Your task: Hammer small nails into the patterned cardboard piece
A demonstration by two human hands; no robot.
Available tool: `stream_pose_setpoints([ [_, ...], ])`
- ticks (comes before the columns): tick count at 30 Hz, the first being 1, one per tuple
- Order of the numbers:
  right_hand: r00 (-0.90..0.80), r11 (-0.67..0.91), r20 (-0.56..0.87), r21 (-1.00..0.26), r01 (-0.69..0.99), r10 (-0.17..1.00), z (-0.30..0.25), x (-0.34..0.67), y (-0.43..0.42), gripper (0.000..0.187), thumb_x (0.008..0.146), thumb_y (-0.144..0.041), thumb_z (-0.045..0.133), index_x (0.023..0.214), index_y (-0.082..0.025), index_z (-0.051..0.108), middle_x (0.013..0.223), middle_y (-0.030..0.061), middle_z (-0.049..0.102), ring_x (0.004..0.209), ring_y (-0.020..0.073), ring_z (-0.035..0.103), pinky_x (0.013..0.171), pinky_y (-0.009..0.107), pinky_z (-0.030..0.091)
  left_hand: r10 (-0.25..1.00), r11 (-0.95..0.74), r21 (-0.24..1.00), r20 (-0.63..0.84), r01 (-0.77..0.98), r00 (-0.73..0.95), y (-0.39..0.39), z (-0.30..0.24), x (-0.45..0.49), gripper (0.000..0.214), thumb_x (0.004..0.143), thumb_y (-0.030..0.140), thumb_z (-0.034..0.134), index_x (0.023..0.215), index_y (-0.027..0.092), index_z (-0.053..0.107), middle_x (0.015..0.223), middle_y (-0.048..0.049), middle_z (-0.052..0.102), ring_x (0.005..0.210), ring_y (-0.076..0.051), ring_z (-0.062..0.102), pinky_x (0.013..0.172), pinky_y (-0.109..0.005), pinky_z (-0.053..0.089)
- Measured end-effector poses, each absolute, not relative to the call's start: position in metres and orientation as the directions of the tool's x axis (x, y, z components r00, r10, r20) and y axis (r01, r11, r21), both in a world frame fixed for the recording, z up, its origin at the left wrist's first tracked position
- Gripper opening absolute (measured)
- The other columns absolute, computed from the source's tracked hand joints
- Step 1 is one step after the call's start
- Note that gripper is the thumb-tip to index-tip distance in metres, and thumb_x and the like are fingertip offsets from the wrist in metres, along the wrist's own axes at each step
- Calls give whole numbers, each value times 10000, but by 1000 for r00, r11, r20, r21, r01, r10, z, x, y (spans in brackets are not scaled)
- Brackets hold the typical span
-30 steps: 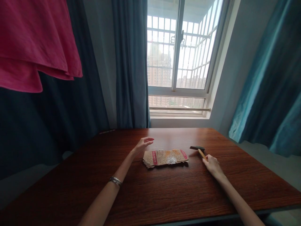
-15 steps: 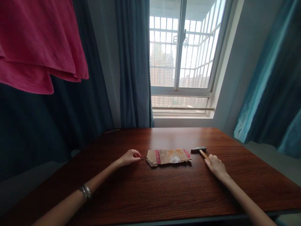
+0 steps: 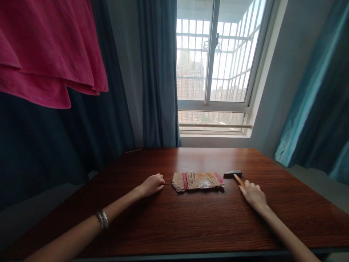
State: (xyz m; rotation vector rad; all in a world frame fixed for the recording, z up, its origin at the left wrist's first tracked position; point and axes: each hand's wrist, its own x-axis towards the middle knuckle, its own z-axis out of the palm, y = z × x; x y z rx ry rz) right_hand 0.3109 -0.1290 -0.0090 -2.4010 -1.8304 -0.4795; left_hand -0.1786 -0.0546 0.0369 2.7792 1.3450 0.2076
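My left hand (image 3: 153, 184) is closed in a pinch on a thin dark nail (image 3: 167, 183), whose end points right toward a stack of cardboard (image 3: 178, 181). The stack lies flat on the table, its top dotted with many small holes and marked with pink and orange bands. Several nails (image 3: 191, 175) stand upright in it near its left pink band. To the right of the stack, my right hand (image 3: 254, 196) is wrapped round the wooden handle of a hammer (image 3: 232, 174). The hammer's dark head rests at the stack's right end, apart from it.
The brown wooden table (image 3: 174, 225) reaches to the wall below a barred window (image 3: 212, 65). Blue curtains (image 3: 159, 80) hang at both sides. A pink cloth (image 3: 54, 54) hangs at the upper left. A silver bracelet (image 3: 102, 219) circles my left wrist.
My left fingers have curled and turned over a little, and more of the nail sticks out. The whole view has shifted slightly; the hammer stays in my right hand.
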Motion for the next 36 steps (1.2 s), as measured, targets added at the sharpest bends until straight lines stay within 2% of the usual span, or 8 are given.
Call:
stream_pose_setpoints([
  [4, 269, -307, 281, 100, 946, 921, 0, 310, -133, 441, 804, -510, 351, 909, -140, 567, 834, 157, 577, 791, 290, 558, 606, 358, 415, 740, -650, -105, 138, 753, 658, -54, 33, -171, 178, 772, 157, 449, 700, 149, 612, 775, -86, 568, 833, -202, 505, 770, -303, 371],
  [8, 274, -333, 427, 70, 940, 862, 18, 301, -144, 377, 792, -415, 426, 966, -117, 577, 880, 180, 563, 835, 311, 534, 632, 383, 414, 726, -659, -127, 149, 741, 671, -52, 34, -172, 142, 752, 142, 474, 677, 140, 595, 758, -88, 569, 814, -202, 506, 767, -316, 371],
  [11, 164, -153, 505, -64, 986, 848, 32, 283, -154, 306, 806, -337, 417, 986, -162, 592, 921, 152, 569, 876, 276, 520, 685, 364, 414, 744, -651, 20, 220, 759, 631, -53, 42, -169, 127, 737, 167, 499, 665, 151, 602, 723, -64, 575, 790, -191, 509, 754, -312, 374],
  [13, 66, 63, 481, -246, 967, 874, 39, 261, -159, 271, 809, -296, 409, 950, -188, 615, 918, 113, 587, 867, 235, 530, 715, 332, 418, 776, -626, 247, 295, 739, 558, -57, 49, -158, 131, 742, 210, 509, 686, 159, 615, 714, -41, 579, 766, -171, 515, 737, -294, 385],
  [16, -53, 293, 384, -600, 744, 922, 44, 214, -169, 249, 797, -286, 432, 880, -181, 643, 839, 71, 623, 727, 177, 563, 670, 289, 438, 834, -539, 652, 323, 534, 448, -76, 60, -128, 185, 747, 287, 517, 737, 142, 630, 785, -42, 592, 741, -147, 533, 680, -257, 412],
  [19, -139, 326, 295, -840, 434, 945, 46, 162, -182, 271, 771, -364, 500, 858, -165, 662, 798, 60, 650, 711, 173, 574, 613, 258, 444, 857, -432, 849, 282, 304, 432, -109, 64, -92, 205, 723, 313, 561, 715, 121, 632, 765, -44, 585, 725, -142, 535, 656, -244, 419],
  [26, -179, 152, 153, -988, -20, 972, 41, 106, -200, 347, 680, -437, 611, 807, -121, 678, 655, 52, 651, 554, 130, 546, 472, 212, 410, 876, -325, 930, 227, 173, 426, -167, 56, -52, 245, 702, 374, 600, 701, 134, 644, 733, -34, 560, 702, -133, 519, 618, -230, 413],
  [36, -86, 189, 193, -980, -60, 977, 40, 109, -194, 278, 638, -397, 662, 788, -165, 685, 759, 59, 679, 708, 198, 607, 602, 272, 481, 886, -332, 903, 198, 275, 420, -160, 44, -52, 231, 683, 408, 613, 682, 185, 675, 777, -65, 583, 743, -167, 543, 665, -274, 440],
])
